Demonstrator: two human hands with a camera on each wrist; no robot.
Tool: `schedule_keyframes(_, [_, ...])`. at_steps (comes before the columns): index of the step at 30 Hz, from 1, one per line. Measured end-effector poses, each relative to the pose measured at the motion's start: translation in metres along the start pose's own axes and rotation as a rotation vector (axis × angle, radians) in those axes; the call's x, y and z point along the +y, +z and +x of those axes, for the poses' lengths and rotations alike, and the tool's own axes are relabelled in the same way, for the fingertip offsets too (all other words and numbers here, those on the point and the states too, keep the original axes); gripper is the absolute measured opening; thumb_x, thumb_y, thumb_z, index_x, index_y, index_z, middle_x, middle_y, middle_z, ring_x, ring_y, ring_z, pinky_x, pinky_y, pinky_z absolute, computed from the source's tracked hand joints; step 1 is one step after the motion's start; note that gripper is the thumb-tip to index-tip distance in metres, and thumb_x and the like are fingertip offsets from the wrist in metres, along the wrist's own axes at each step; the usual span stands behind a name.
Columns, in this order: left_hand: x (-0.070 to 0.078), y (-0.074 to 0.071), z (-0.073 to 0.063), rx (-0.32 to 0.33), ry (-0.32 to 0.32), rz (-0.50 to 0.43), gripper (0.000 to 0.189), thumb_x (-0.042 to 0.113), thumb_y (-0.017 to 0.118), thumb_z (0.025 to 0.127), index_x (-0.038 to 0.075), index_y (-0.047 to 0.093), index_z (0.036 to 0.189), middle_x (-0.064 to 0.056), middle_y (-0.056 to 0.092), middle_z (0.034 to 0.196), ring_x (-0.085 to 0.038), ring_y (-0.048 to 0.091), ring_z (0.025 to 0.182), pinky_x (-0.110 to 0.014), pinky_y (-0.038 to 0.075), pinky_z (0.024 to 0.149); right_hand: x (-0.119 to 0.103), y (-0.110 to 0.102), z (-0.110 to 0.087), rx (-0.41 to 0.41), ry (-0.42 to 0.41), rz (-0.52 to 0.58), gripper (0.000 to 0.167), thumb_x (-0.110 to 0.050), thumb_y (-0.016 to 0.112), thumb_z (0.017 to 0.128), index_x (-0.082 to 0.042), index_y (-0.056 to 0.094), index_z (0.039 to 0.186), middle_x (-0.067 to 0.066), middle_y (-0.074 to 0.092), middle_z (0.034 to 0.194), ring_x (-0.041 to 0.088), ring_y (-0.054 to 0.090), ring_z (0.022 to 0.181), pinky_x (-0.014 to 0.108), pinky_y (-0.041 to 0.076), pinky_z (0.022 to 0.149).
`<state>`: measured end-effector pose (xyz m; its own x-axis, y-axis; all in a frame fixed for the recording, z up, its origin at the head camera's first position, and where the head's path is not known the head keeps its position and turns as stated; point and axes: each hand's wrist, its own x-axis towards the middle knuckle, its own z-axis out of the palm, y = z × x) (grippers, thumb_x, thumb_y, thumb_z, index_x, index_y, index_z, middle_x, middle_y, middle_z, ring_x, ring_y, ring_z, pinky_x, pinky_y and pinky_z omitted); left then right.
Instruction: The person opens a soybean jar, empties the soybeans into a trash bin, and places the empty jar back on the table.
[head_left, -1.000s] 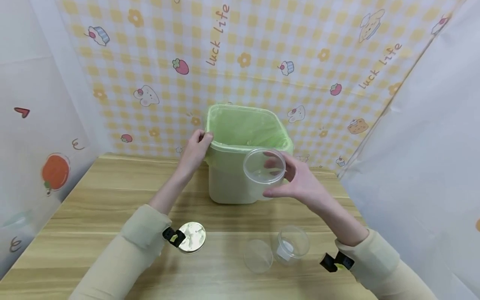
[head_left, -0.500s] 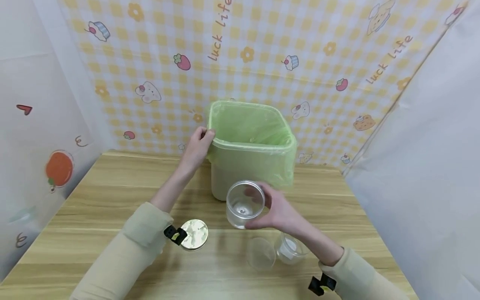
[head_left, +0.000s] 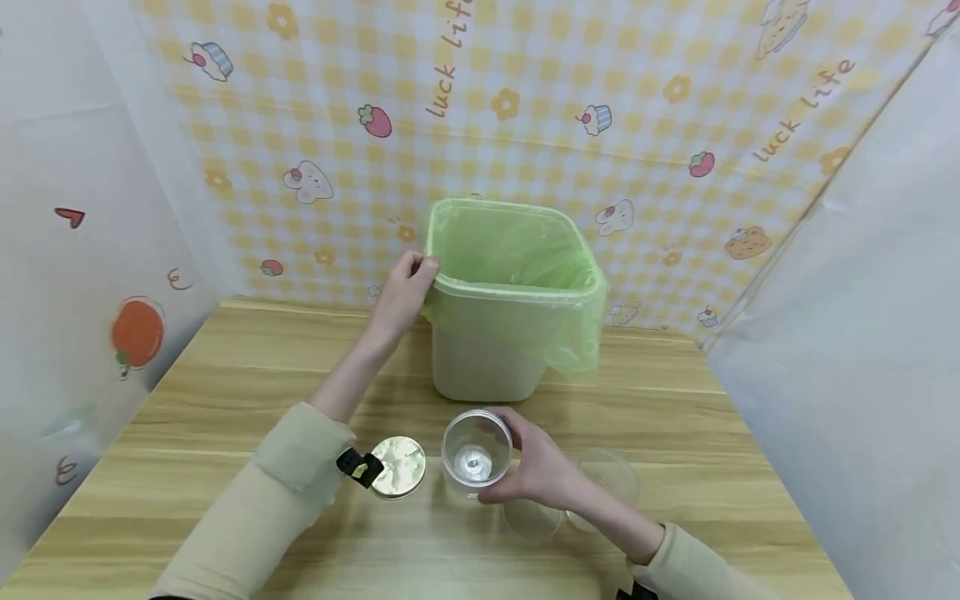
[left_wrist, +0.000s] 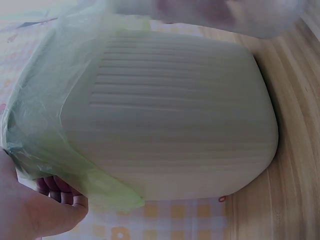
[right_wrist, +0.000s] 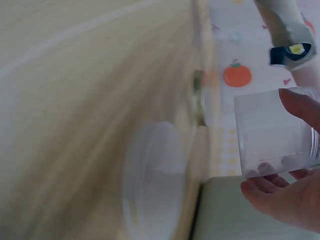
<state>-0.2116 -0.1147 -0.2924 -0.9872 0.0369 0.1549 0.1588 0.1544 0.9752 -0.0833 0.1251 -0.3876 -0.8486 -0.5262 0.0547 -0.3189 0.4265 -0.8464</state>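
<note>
My left hand (head_left: 402, 292) pinches the rim of a pale bin (head_left: 487, 358) at its left corner, over a green bin bag (head_left: 577, 333) folded outward. In the left wrist view that hand (left_wrist: 47, 210) has its fingers curled at the bag's edge. My right hand (head_left: 543, 467) grips a clear plastic jar (head_left: 476, 454), mouth up and lidless, in front of the bin. The right wrist view shows thumb and fingers on either side of the jar (right_wrist: 272, 132). Whether its base touches the table cannot be told.
A gold round lid (head_left: 399, 467) lies left of the jar, by my left cuff. A clear disc (head_left: 532, 518) and another clear container (head_left: 611, 479) sit on the wooden table (head_left: 247, 367), partly behind my right arm. A checked cloth (head_left: 510, 150) hangs behind the bin.
My right hand has brought the jar from the bin's front rim down and left, close to the table. The left hand keeps its hold on the rim. The view has shifted slightly.
</note>
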Motion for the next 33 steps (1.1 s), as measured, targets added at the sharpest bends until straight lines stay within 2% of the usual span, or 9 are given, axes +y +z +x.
schedule_keyframes(5, [0.000,-0.001,-0.002,-0.001,0.000,0.003,0.031,0.045,0.047,0.102,0.015,0.051,0.106,-0.001,0.044,0.094,-0.019,0.045,0.090,-0.032,0.041,0.080,0.008,0.015,-0.005,0.004,0.064,-0.065,0.096,-0.015,0.097,0.061,-0.014,0.050,0.144,0.006,0.066,0.133,0.031,0.063,0.129,0.054,0.048,0.111])
schedule_keyframes(13, [0.002,-0.002,-0.005,0.010,0.008,0.001,0.031,0.045,0.047,0.101,0.014,0.052,0.105,-0.001,0.045,0.095,-0.020,0.046,0.092,-0.032,0.042,0.082,0.016,0.033,-0.006,-0.022,0.053,-0.145,0.100,-0.014,0.099,0.057,-0.007,0.050,0.144,0.012,0.067,0.133,0.034,0.066,0.123,0.052,0.053,0.106])
schedule_keyframes(21, [0.005,-0.001,-0.009,0.025,-0.004,0.003,0.031,0.045,0.047,0.103,0.014,0.052,0.105,-0.001,0.046,0.094,-0.019,0.046,0.091,-0.033,0.042,0.082,0.020,0.041,-0.009,-0.035,0.054,-0.133,0.099,-0.015,0.100,0.056,-0.014,0.052,0.143,0.006,0.069,0.130,0.029,0.067,0.119,0.038,0.051,0.102])
schedule_keyframes(25, [0.005,0.001,-0.010,0.038,0.004,0.017,0.032,0.047,0.047,0.103,0.015,0.053,0.106,0.000,0.047,0.094,-0.019,0.047,0.090,-0.033,0.042,0.081,0.020,0.041,-0.010,-0.045,0.050,-0.111,0.097,-0.016,0.099,0.057,-0.012,0.053,0.142,0.006,0.069,0.129,0.028,0.067,0.118,0.034,0.051,0.102])
schedule_keyframes(33, [0.002,-0.004,-0.017,0.051,0.059,0.039,0.053,0.054,0.047,0.104,0.006,0.052,0.126,-0.001,0.049,0.100,-0.018,0.048,0.091,-0.030,0.043,0.082,0.021,0.044,-0.009,-0.058,0.051,-0.074,0.096,-0.017,0.098,0.059,-0.009,0.052,0.143,0.008,0.069,0.131,0.029,0.067,0.120,0.034,0.052,0.105])
